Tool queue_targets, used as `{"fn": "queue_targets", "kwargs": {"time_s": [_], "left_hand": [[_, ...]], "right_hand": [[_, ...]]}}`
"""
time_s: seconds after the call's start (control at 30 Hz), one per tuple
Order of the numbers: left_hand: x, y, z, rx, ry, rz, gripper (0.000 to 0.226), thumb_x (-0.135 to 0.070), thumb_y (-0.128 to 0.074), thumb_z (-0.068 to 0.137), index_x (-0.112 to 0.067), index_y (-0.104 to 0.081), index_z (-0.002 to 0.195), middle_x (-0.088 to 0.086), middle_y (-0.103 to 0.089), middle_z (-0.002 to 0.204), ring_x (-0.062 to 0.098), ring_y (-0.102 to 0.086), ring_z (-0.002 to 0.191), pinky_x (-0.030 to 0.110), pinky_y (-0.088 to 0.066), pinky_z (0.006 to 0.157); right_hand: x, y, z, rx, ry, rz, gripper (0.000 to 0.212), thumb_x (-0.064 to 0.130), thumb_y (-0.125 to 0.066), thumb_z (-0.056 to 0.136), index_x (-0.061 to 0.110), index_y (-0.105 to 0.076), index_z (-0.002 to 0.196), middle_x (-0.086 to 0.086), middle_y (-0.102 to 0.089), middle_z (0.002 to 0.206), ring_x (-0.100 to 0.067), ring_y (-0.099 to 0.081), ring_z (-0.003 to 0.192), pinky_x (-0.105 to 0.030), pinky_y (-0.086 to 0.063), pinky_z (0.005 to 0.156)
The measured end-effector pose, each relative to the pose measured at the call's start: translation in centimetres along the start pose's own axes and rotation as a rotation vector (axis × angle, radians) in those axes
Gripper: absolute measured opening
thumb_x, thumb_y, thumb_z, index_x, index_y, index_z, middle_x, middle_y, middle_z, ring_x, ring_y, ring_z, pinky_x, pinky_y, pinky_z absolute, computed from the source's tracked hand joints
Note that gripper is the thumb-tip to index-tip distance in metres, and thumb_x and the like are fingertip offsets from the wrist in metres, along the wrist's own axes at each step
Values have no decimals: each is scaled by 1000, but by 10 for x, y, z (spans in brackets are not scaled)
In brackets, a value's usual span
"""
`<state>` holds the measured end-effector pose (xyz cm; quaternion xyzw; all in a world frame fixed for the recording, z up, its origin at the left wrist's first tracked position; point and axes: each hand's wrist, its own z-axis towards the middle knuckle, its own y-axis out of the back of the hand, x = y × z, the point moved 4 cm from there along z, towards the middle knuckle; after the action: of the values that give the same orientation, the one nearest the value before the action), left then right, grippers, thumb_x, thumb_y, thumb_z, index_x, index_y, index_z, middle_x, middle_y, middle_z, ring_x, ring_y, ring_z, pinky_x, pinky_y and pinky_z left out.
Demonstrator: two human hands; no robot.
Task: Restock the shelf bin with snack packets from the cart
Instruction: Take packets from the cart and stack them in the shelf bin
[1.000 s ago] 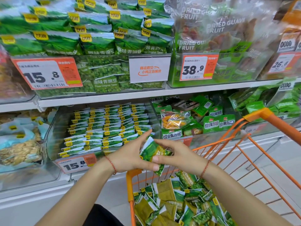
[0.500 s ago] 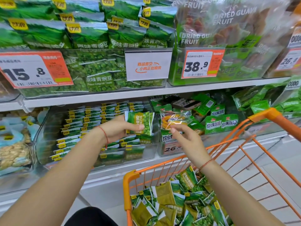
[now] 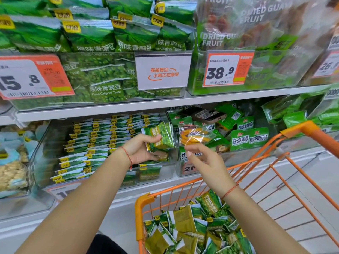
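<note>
My left hand [image 3: 145,149] grips a small stack of green pea snack packets [image 3: 163,136] and holds it upright at the right end of the clear shelf bin [image 3: 36,162] on the lower shelf. Rows of the same green packets [image 3: 102,136] fill that bin. My right hand [image 3: 203,160] hovers just right of the stack with loosely bent fingers, holding nothing. Below, the orange cart [image 3: 297,131] holds a loose heap of green and olive snack packets [image 3: 192,230].
To the right, another clear bin [image 3: 180,168] holds mixed vegetable crisp packets [image 3: 247,140] and a clear bag of orange dried fruit [image 3: 194,134]. The upper shelf [image 3: 128,107] carries big pea bags, dried guava bags and price tags. Nut packets [image 3: 12,173] lie at far left.
My left hand carried the packet stack up from above the cart to the right end of the bin. My right hand let go of the stack and now hovers beside it.
</note>
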<state>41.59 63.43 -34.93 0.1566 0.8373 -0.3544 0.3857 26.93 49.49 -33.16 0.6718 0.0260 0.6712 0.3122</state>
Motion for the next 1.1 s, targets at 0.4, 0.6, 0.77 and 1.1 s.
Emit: {"fn": "queue_targets", "kwargs": {"time_s": [0.4, 0.6, 0.77, 1.1], "left_hand": [[-1, 18, 6, -112, 31, 340, 62, -6, -78, 72, 3, -50, 126, 11, -52, 130, 18, -58, 110, 34, -55, 84], [4, 14, 6, -173, -24, 1088, 97, -26, -74, 81, -18, -8, 152, 2, -18, 157, 23, -27, 141, 34, -31, 110], [-6, -2, 3, -62, 73, 1551, 89, -29, -68, 86, -15, -9, 151, 3, -15, 158, 25, -44, 125, 31, -42, 94], [-9, -40, 28, -70, 195, 2120, 23, -20, -63, 85, -11, -47, 71, 2, -35, 63, 17, -31, 51, 28, -33, 50]], "right_hand": [[-1, 4, -10, 20, -11, 35, 12, 28, -56, 93, 33, -66, 98, 15, -67, 99, -25, -63, 86, -46, -54, 79], [-5, 3, -13, 35, -29, 39, 14, 24, -56, 93, 26, -68, 100, 4, -69, 91, -13, -64, 88, -43, -55, 81], [-4, 2, -14, 58, -31, 43, 14, 21, -57, 93, 27, -68, 98, 5, -69, 94, -13, -64, 90, -40, -55, 81], [-1, 6, -17, 79, 10, 19, 18, 21, -55, 94, 35, -65, 94, 6, -69, 92, -12, -63, 89, -30, -54, 77]]}}
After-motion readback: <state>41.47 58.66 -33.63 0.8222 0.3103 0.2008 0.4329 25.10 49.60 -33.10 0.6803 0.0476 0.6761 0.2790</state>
